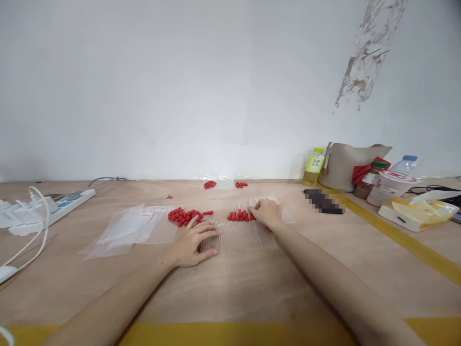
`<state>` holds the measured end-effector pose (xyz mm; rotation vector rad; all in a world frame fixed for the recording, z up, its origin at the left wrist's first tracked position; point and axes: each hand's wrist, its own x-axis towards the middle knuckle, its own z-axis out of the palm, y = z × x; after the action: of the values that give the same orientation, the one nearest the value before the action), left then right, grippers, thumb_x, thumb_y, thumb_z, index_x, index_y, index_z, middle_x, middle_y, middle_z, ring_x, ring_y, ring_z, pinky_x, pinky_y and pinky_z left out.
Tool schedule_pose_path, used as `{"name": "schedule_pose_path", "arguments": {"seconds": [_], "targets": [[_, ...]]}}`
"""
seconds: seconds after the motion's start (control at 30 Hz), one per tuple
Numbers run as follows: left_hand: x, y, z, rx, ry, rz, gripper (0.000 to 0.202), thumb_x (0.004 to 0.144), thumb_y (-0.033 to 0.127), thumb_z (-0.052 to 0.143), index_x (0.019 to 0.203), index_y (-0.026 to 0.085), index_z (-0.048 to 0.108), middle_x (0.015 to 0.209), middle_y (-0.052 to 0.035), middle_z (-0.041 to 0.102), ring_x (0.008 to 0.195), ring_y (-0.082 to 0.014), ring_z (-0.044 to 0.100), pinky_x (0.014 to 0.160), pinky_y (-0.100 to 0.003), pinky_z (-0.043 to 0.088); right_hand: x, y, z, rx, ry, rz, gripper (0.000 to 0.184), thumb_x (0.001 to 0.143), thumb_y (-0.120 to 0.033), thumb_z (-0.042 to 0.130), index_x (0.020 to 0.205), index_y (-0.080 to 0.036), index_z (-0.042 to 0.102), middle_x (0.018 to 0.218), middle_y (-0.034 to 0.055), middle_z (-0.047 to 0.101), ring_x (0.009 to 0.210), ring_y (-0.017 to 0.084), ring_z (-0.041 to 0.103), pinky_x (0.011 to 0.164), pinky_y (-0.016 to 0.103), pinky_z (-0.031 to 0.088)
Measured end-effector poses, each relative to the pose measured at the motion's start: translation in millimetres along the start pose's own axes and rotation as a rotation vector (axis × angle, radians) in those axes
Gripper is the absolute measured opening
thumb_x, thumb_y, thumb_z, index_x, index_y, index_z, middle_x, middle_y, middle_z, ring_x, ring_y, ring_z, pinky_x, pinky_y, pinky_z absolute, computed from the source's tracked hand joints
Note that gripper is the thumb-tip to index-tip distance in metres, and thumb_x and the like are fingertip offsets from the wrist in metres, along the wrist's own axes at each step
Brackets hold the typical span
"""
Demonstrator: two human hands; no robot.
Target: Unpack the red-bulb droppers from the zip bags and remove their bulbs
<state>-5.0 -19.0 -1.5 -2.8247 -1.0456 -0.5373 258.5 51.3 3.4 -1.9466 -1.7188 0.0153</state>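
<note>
A row of clear glass dropper tubes (241, 236) lies side by side on the wooden table (230, 283), some capped with red rubber bulbs (238, 216) at their far ends. My left hand (194, 242) rests flat with fingers stretched out on the left end of the row, beside a pile of loose red bulbs (183, 216). My right hand (265, 212) is curled at the far right end of the row, fingers pinched around the red-capped tube ends.
Clear plastic bags (129, 228) lie left of the bulbs. A white power strip with cables (54, 206) sits far left. More red bulbs (210, 184) lie near the wall. Bottles (314, 166), a grey bag (345, 163) and a jar (391, 187) stand at right, past a yellow tape line (403, 239).
</note>
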Motion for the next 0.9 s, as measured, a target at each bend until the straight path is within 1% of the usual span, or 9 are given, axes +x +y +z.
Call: {"name": "schedule_pose_path", "arguments": {"seconds": [0.13, 0.27, 0.37, 0.43, 0.57, 0.67, 0.73, 0.8, 0.9], "targets": [[0, 4, -1.9, 0.009, 0.001, -0.016, 0.047, 0.075, 0.053, 0.051, 0.115, 0.028, 0.053, 0.116, -0.0053, 0.056, 0.115, -0.0253, 0.044, 0.103, -0.052, 0.008, 2, -3, 1, -0.005, -0.049, 0.028, 0.027, 0.07, -0.042, 0.051, 0.061, -0.021, 0.065, 0.071, 0.0058, 0.066, 0.08, 0.023, 0.057, 0.078, 0.038, 0.029], [2, 14, 3.9, 0.023, 0.052, -0.117, 0.061, 0.065, 0.062, 0.055, 0.115, 0.027, 0.053, 0.121, -0.0065, 0.052, 0.117, -0.0284, 0.04, 0.103, -0.053, 0.009, 4, -7, 0, 0.004, -0.057, 0.066, 0.025, 0.069, -0.037, 0.051, 0.059, -0.019, 0.065, 0.07, 0.0085, 0.066, 0.078, 0.023, 0.059, 0.077, 0.037, 0.03], [3, 19, 9.0, 0.023, 0.063, -0.145, 0.056, 0.07, 0.06, 0.052, 0.114, 0.026, 0.053, 0.121, -0.007, 0.051, 0.116, -0.0277, 0.041, 0.102, -0.055, 0.011, 4, -6, -5, 0.038, -0.045, 0.062, 0.029, 0.071, -0.037, 0.049, 0.055, -0.019, 0.064, 0.064, 0.0083, 0.065, 0.074, 0.023, 0.06, 0.075, 0.035, 0.032], [3, 19, 9.7, 0.028, 0.073, -0.148, 0.055, 0.073, 0.057, 0.05, 0.117, 0.025, 0.049, 0.121, -0.0078, 0.051, 0.116, -0.0273, 0.041, 0.101, -0.055, 0.013, 1, -2, -12, 0.078, -0.027, 0.016, 0.033, 0.075, -0.039, 0.044, 0.056, -0.019, 0.063, 0.063, 0.0065, 0.065, 0.071, 0.021, 0.059, 0.072, 0.033, 0.033], [3, 15, 6.7, 0.068, 0.206, -0.19, 0.069, 0.072, 0.054, 0.053, 0.129, 0.02, 0.033, 0.124, -0.0108, 0.048, 0.116, -0.028, 0.04, 0.101, -0.054, 0.015, -16, 9, -30, 0.18, 0.002, -0.166, 0.032, 0.082, -0.038, 0.037, 0.071, -0.019, 0.061, 0.074, 0.0037, 0.066, 0.072, 0.015, 0.058, 0.065, 0.025, 0.035], [5, 14, 4.9, 0.095, 0.371, -0.236, 0.062, 0.078, 0.046, 0.051, 0.129, 0.018, 0.032, 0.121, -0.0113, 0.049, 0.113, -0.0264, 0.041, 0.1, -0.049, 0.022, -38, 17, -40, 0.234, 0.021, -0.35, 0.024, 0.082, -0.034, 0.042, 0.076, -0.019, 0.059, 0.078, 0.0033, 0.066, 0.074, 0.015, 0.056, 0.068, 0.025, 0.034], [7, 16, 4.1, 0.109, 0.469, -0.245, 0.055, 0.081, 0.039, 0.048, 0.128, 0.016, 0.033, 0.119, -0.012, 0.049, 0.113, -0.025, 0.041, 0.098, -0.045, 0.027, -55, 21, -42, 0.246, 0.08, -0.535, 0.02, 0.083, -0.033, 0.045, 0.077, -0.019, 0.058, 0.078, 0.0031, 0.065, 0.073, 0.015, 0.055, 0.073, 0.028, 0.031], [9, 20, 3.5, 0.139, 0.496, -0.186, 0.045, 0.083, 0.033, 0.047, 0.125, 0.019, 0.04, 0.119, -0.0106, 0.049, 0.112, -0.0238, 0.042, 0.097, -0.043, 0.028, -72, 23, -39, 0.234, 0.147, -0.685, 0.017, 0.084, -0.03, 0.046, 0.079, -0.019, 0.058, 0.077, 0.0025, 0.064, 0.074, 0.015, 0.053, 0.076, 0.03, 0.028], [11, 29, 4.8, 0.183, 0.417, -0.029, 0.024, 0.084, 0.027, 0.047, 0.106, 0.027, 0.057, 0.104, -0.0031, 0.06, 0.1, -0.0198, 0.05, 0.098, -0.045, 0.024, -89, 21, -29, 0.201, 0.245, -0.811, 0.016, 0.085, -0.026, 0.046, 0.076, -0.018, 0.058, 0.071, 0.0018, 0.063, 0.072, 0.014, 0.05, 0.074, 0.031, 0.025]]}}
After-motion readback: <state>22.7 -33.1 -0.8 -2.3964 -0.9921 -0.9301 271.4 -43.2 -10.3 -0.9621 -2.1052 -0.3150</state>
